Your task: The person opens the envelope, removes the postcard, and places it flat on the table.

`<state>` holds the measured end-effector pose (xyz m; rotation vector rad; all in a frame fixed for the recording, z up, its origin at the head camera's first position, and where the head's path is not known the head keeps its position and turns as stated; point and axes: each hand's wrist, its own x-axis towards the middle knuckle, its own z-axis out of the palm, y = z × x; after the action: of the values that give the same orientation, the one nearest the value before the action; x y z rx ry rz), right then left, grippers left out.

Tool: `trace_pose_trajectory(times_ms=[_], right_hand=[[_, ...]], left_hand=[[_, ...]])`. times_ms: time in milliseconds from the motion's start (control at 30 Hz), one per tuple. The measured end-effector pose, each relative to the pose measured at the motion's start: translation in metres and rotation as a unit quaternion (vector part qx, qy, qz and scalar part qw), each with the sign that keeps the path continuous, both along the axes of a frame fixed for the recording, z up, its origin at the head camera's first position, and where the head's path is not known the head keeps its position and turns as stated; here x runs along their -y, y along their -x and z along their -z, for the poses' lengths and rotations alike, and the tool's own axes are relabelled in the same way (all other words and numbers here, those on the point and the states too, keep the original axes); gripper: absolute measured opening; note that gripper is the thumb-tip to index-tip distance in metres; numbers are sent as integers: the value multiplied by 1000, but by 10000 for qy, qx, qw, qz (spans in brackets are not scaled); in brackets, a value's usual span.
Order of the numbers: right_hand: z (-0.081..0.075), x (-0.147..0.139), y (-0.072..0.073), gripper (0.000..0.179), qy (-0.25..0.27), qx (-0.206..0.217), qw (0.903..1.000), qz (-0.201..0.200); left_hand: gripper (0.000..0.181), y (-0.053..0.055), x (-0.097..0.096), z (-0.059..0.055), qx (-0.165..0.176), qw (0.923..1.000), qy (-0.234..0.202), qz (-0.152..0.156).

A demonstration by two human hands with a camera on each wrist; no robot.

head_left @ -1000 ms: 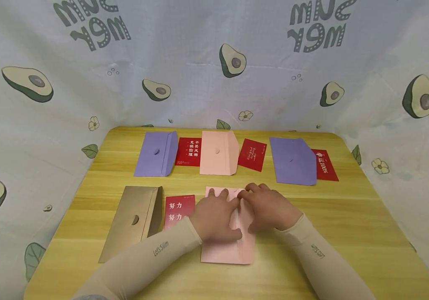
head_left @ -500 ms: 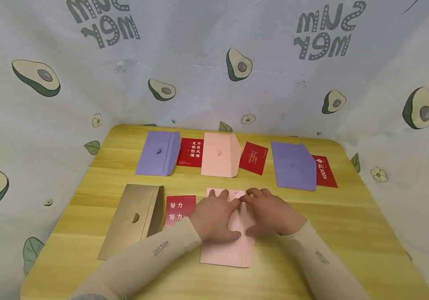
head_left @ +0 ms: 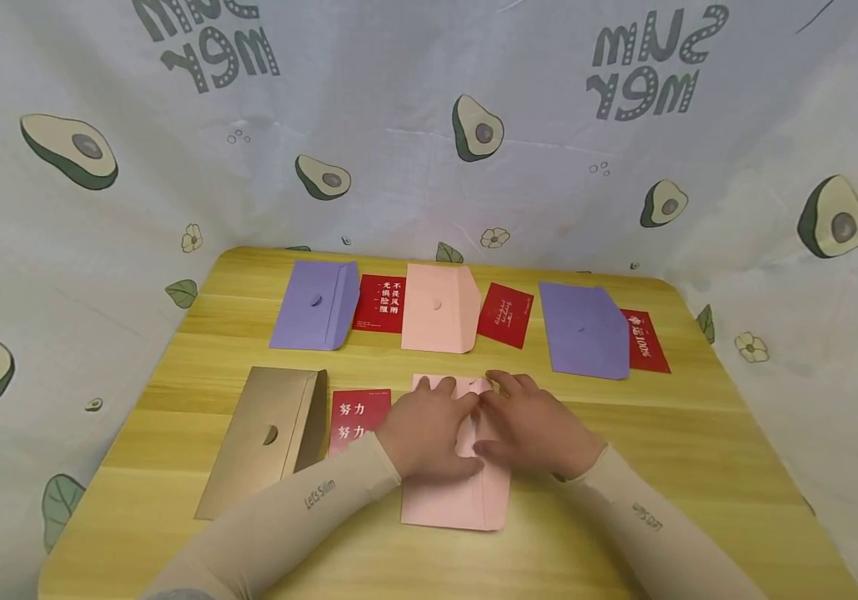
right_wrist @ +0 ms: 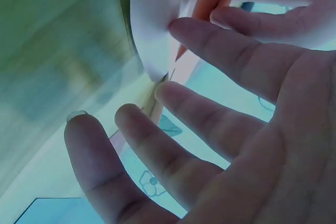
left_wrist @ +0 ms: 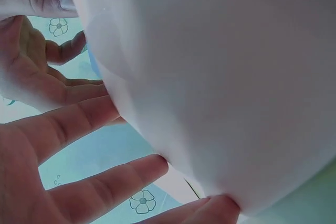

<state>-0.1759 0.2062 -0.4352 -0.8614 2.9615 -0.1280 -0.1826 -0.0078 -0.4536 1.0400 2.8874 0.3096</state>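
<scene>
A pink envelope [head_left: 439, 507] lies in front of me on the wooden table, its flap along the right side. My left hand [head_left: 427, 432] rests on it with spread fingers, the thumb pointing right. My right hand [head_left: 537, 427] reaches in from the right, fingertips on the flap near the top and thumb lower on it. In the left wrist view, outstretched fingers [left_wrist: 100, 184] touch the edge of the curved pale paper [left_wrist: 231, 77]. The right wrist view shows the index fingertip against the bent paper [right_wrist: 152, 19]; the other fingers are spread beside it.
Left of the pink envelope are a red card [head_left: 357, 412] and a gold envelope [head_left: 248, 442] with a raised flap. Along the back lie two purple envelopes [head_left: 304, 304], another pink envelope [head_left: 429, 308] and several red cards [head_left: 507, 315]. A printed curtain [head_left: 398, 108] borders the table.
My right thumb has moved left from the flap's outer side onto the envelope's crease. The left hand has stayed in place. The head view has shifted slightly.
</scene>
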Motion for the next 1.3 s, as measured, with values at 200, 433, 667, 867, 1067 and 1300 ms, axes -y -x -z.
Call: trace_pose_trajectory(times_ms=[200,433,667,867,1067,1300], right_hand=[[2,2,0,80,-37,-155,9999,-14],[3,4,0,79,-89,-377,9992,14],[9,4,-2,80,-89,-371,9992,107],[12,4,-5,83,-43,-431,9991,42],[12,4,-6,87,-3,-550,9985,73],[13,2,-6,80,62,-655,9976,214]], left_hand=[[83,-1,3,-1,-198,9997,-134,91],[83,0,5,-4,-426,9987,-215,177],[85,2,4,0,-323,9989,-308,152],[89,0,5,3,-174,9994,-289,121],[89,-1,5,6,-319,9988,-361,51],[87,0,7,6,-485,9981,-379,20]])
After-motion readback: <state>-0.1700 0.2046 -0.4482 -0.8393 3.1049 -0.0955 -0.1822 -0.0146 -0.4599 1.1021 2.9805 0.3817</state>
